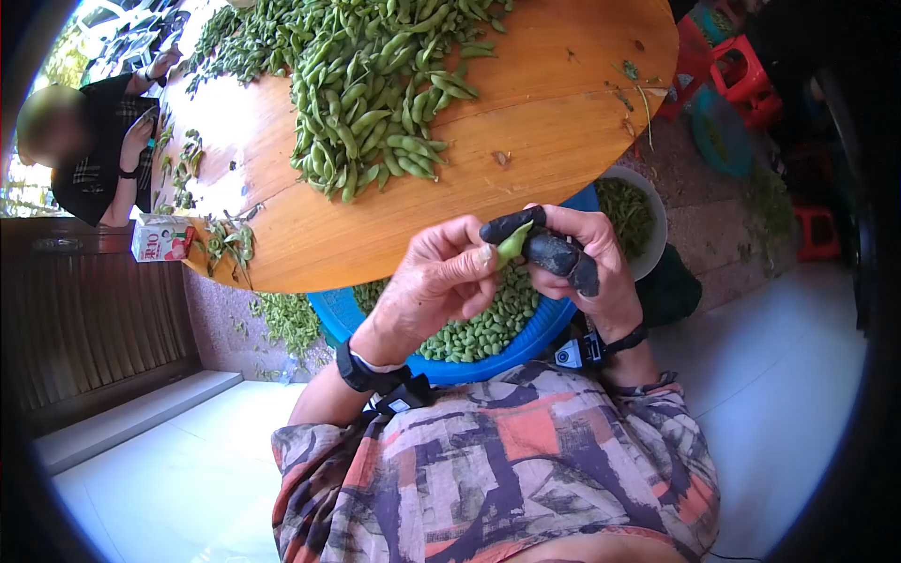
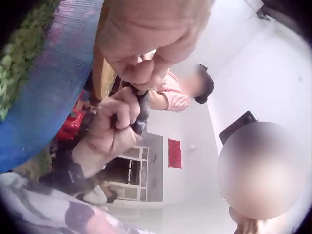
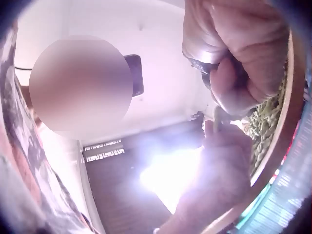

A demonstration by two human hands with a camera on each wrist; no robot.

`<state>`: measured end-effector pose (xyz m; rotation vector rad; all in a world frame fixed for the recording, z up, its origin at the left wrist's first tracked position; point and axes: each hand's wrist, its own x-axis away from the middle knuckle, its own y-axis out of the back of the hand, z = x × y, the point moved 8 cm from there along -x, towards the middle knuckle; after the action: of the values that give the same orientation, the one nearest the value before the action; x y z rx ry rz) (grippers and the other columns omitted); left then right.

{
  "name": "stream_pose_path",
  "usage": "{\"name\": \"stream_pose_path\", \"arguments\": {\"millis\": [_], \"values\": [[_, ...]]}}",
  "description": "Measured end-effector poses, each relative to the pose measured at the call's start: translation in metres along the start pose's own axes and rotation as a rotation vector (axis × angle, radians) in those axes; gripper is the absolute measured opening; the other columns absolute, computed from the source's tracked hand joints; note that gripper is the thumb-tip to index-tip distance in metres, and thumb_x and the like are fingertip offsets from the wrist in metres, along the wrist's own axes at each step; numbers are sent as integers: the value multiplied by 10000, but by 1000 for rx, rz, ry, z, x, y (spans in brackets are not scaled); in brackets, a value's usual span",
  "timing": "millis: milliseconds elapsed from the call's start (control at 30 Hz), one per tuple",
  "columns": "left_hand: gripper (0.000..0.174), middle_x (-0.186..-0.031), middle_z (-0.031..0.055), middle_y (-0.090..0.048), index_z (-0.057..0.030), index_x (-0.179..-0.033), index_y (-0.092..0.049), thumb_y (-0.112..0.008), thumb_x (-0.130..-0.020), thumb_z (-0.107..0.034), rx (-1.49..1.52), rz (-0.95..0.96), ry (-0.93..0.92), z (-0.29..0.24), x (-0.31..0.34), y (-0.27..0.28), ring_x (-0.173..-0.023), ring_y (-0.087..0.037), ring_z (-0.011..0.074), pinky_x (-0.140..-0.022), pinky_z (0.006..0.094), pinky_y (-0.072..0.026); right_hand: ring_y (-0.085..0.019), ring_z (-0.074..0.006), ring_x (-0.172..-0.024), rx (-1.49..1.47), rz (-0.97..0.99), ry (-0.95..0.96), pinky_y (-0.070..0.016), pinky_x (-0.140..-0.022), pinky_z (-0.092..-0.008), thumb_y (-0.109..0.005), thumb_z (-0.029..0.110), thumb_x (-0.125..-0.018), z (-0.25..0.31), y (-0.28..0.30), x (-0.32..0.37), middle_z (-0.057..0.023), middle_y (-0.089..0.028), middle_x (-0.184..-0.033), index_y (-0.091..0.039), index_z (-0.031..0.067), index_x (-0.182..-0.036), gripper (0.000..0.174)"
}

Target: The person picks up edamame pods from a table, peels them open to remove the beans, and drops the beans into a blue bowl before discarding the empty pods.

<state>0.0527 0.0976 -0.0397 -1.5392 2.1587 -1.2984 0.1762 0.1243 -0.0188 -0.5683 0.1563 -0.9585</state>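
Observation:
A green soybean pod [image 1: 512, 244] is held between both hands, above the front edge of the wooden table. My left hand [image 1: 432, 281] pinches its near end between thumb and forefinger. At the other end my right hand [image 1: 608, 253] grips the pod, with black covers [image 1: 552, 251] on its thumb and forefinger. Below the hands sits a blue basin [image 1: 460, 372] of shelled green beans [image 1: 474, 336]. In the left wrist view the right hand [image 2: 114, 119] shows curled fingers, and the pod is hidden there. Bare fingers of the left hand [image 3: 222, 165] appear in the right wrist view.
A large heap of pods [image 1: 375, 103] covers part of the round wooden table [image 1: 535, 141]. Right of the basin stands a pale bowl [image 1: 660, 230] of pods. A drink carton [image 1: 161, 238] is at the table's left edge, near a seated person [image 1: 103, 141]. Red stools [image 1: 741, 75] stand at right.

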Motion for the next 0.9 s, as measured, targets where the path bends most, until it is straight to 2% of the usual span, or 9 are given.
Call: {"name": "stream_pose_path", "arguments": {"millis": [100,200,300,367,400,500,600,733,900], "values": [[131,-655,35,-580,-43,-935,-578,-667,-923,-137,116,33,-17,5,0,-7,-440,-466,111,-406,220,-334,-400,-35,-492,-25,28,5,-306,-450,-207,-454,156,-986,-2,-2,0,36,-437,-581,-610,-35,-1053,255],[111,-664,28,-579,-43,-949,-580,-663,-925,-113,-87,-5,-76,0,1,-6,-461,-459,94,-414,220,-334,-436,-30,-541,-15,2,-4,-334,-476,-202,-525,126,-957,-2,-1,2,24,-464,-649,-614,-21,-998,177],[117,-685,10,-585,-39,-933,-574,-680,-908,-79,-477,-82,-202,-8,3,-4,-495,-479,74,-432,215,-352,-514,-127,-592,439,-106,124,-399,-539,-250,-596,47,-874,8,1,3,-44,-502,-720,-598,-26,-936,95],[142,-716,-14,-593,-25,-884,-557,-697,-891,-50,-923,-205,-362,-18,8,-5,-524,-496,52,-448,212,-376,-554,-272,-687,866,-122,439,-442,-625,-308,-612,-19,-789,29,-15,7,-126,-512,-793,-575,-38,-906,124],[158,-682,-26,-591,-18,-844,-565,-673,-922,-103,-1030,-219,-362,-22,9,-8,-541,-505,42,-471,207,-396,-530,-364,-723,842,-139,402,-448,-654,-352,-590,-28,-761,31,-17,7,-174,-496,-791,-574,-45,-923,164],[191,-637,-4,-607,-10,-866,-619,-686,-920,-181,-1145,-243,-307,-27,12,-7,-536,-512,69,-510,238,-439,-537,-343,-711,886,-151,419,-445,-647,-342,-574,-39,-742,30,-17,8,-162,-497,-786,-575,-40,-924,182],[252,-709,34,-645,2,-830,-590,-549,-1005,-175,-794,-179,-128,-18,8,4,-533,-535,59,-475,209,-420,-537,-347,-709,819,-143,312,-449,-649,-344,-552,-45,-722,17,-10,5,-161,-496,-784,-574,-40,-916,195],[265,-737,32,-638,13,-920,-611,-499,-1028,-202,-801,-115,42,-20,9,7,-558,-545,67,-484,210,-426,-539,-358,-709,841,-121,306,-454,-653,-351,-529,-45,-713,13,-10,3,-168,-506,-790,-569,-41,-913,204],[239,-721,-2,-564,10,-1035,-587,-486,-1030,-207,-824,-188,-110,-12,9,-2,-604,-518,60,-529,215,-421,-544,-389,-723,1085,-317,497,-463,-648,-421,-559,-52,-711,23,-31,13,-175,-484,-806,-580,-15,-967,260]]}}
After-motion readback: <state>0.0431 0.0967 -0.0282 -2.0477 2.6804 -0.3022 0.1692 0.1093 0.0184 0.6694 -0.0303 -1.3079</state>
